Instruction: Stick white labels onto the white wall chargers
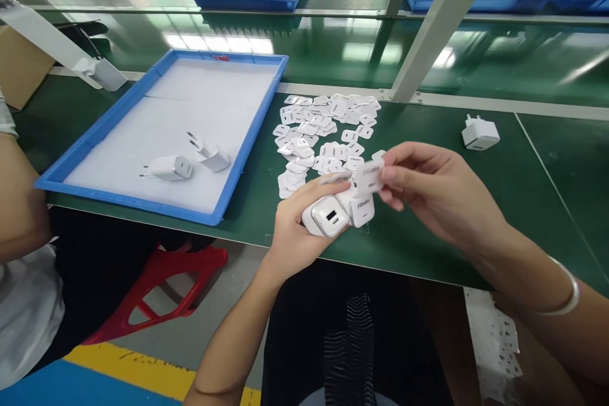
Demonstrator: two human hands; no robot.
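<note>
My left hand (295, 222) is closed around a white charger (326, 216), its port face turned toward me. A second white piece with printed lettering (361, 208) sits against that charger, partly hidden by fingers and a card. Between thumb and fingertips, my right hand (428, 187) pinches a small white plastic card (369, 176) just above the lettered piece. Whether the card touches it I cannot tell. Behind both hands lies a spread of many similar white cards (328, 120), some printed, some with a slot.
A blue tray (250, 168) with a white lining holds two chargers (174, 168) at the left. Another charger (480, 134) stands at right on the green table. A slanted post (447, 25) rises behind. A person's arm (21, 203) and a red stool (162, 285) are at left.
</note>
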